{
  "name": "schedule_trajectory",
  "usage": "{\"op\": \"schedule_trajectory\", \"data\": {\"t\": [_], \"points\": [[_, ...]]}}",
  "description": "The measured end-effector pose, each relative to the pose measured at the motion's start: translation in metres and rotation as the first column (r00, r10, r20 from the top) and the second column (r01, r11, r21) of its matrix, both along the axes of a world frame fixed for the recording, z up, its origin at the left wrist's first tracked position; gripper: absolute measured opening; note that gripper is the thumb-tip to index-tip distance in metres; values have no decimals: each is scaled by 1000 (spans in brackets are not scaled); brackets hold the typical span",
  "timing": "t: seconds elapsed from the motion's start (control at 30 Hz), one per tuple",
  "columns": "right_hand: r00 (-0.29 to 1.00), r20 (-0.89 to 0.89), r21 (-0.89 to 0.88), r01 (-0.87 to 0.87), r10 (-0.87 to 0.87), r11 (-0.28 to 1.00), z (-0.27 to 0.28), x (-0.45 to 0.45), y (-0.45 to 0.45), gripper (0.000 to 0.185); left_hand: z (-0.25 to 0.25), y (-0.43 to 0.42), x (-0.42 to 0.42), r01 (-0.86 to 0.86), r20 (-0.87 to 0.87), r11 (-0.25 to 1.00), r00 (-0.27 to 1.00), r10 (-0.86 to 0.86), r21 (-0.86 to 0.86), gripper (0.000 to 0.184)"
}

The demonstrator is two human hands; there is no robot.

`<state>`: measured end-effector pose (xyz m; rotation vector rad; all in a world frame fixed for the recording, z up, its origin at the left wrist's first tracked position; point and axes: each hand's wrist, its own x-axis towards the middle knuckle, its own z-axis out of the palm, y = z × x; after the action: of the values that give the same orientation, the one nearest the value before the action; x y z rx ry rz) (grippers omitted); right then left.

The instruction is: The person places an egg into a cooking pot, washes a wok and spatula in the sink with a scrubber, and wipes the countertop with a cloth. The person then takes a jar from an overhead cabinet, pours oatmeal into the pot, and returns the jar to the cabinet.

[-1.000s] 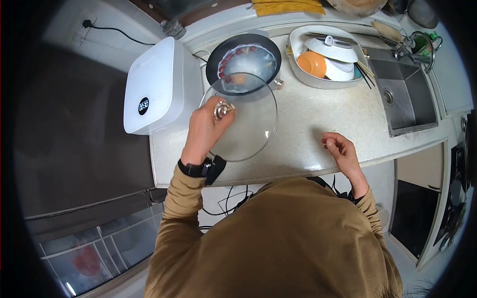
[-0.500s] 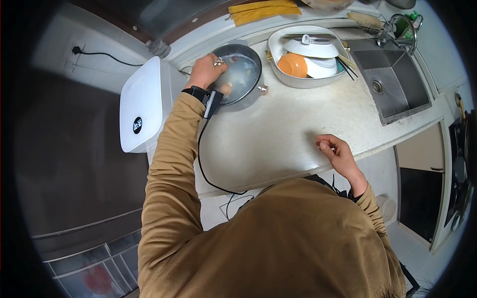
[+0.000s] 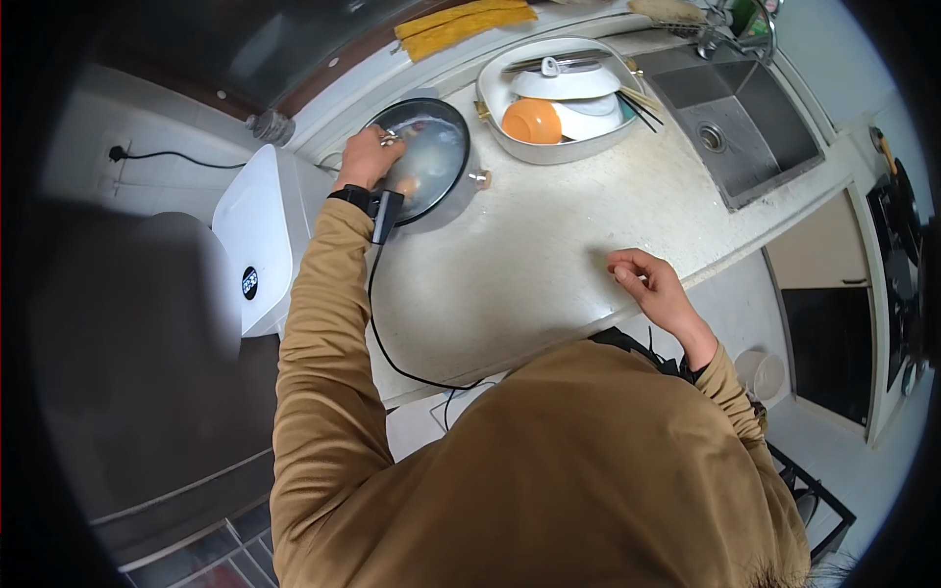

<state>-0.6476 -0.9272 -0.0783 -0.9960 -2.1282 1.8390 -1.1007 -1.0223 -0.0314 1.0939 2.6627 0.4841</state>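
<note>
My left hand is closed at the far left part of a glass pot lid, with a shiny metal knob showing between its fingers. The dark-rimmed lid covers a grey pot on the counter. Through the fogged glass I see cloudy liquid, a brownish egg-like round shape and pale lumps. A black device with a cable is strapped at my left wrist. Over the counter's front part, my right hand hangs with loosely curled fingers and nothing in it.
A white basin holds an orange bowl, white dishes and chopsticks. To its right is a steel sink with a faucet. A white appliance with a display stands left of the pot. Yellow cloths lie along the back ledge.
The view has shifted, so the counter and pot appear further left. My left hand stays at the lid knob, and my right hand keeps its loose curl over the counter.
</note>
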Motion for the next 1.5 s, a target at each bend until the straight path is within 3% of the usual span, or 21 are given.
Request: {"op": "schedule_trajectory", "data": {"t": [0.07, 0.13, 0.17, 0.2, 0.23, 0.3, 0.37, 0.43, 0.5, 0.57, 0.63, 0.67, 0.77, 0.87, 1.03, 1.27, 1.5], "points": [[995, -95, 42, 24, -20, 999, -8, 2, -2, 24, 1, 2, -4, 42, -39, 998, 998, -43, -39, 44], [998, -47, 137, 47, -41, 989, 9, 4, -6, 24, 20, 2, 8, 28, 132, 998, 991, -19, -61, 60], [999, -31, 170, 41, -36, 985, 14, 9, -7, 24, 6, -7, -6, 141, -62, 984, 989, -135, 108, 85], [997, -49, 183, 68, -60, 981, 18, 15, -11, 25, 22, -7, -5, 85, -132, 996, 988, -85, -4, 103], [994, -53, 210, 103, -94, 972, 23, 22, -15, 25, 22, -13, -20, 188, -372, 971, 920, -121, 149, 98], [984, -42, 243, 178, -174, 953, 33, 42, -22, 25, 91, -22, 15, 367, -449, 758, 887, -111, 539, 73], [977, -2, 267, 205, -212, 942, 40, 61, -25, 25, 152, -47, 86, 26, 20, 543, 997, -78, 840, 57], [971, 21, 283, 224, -240, 932, 37, 80, -26, 26, 175, -63, 130, 152, -94, 393, 982, -161, 907, 44], [969, 52, 297, 215, -241, 930, 41, 98, -24, 26, 190, -65, 155, 144, -78, 227, 958, -277, 963, 48], [985, 14, 277, 162, -172, 947, 45, 111, -16, 27, 214, -59, 190, 148, -72, 252, 955, -289, 956, 53], [993, 17, 318, 109, -120, 942, 46, 124, -6, 26, 245, -52, 234, 152, -85, 13, 622, -779, 988, 71], [995, 10, 318, 92, -100, 944, 47, 131, 1, 26, 255, -48, 256, 177, -142, -71, 434, -890, 982, 71], [999, 38, 353, 1, -15, 936, 39, 162, 27, 28, 260, -22, 326, 208, -269, -239, 132, -954, 949, 70], [999, 44, 333, -38, 25, 942, 31, 207, 53, 30, 254, 13, 389, 212, -310, -297, 28, -950, 931, 69], [997, 72, 294, -57, 38, 954, 23, 287, 104, 30, 257, 68, 467, 253, -322, -315, -17, -947, 915, 67], [997, 45, 367, -68, 56, 928, 28, 339, 175, 30, 258, 120, 511, 307, -318, -290, 42, -947, 906, 64], [992, 125, 334, -62, 21, 941, 55, 326, 234, 28, 254, 150, 489, 322, -329, -270, 143, -933, 907, 62]]}}
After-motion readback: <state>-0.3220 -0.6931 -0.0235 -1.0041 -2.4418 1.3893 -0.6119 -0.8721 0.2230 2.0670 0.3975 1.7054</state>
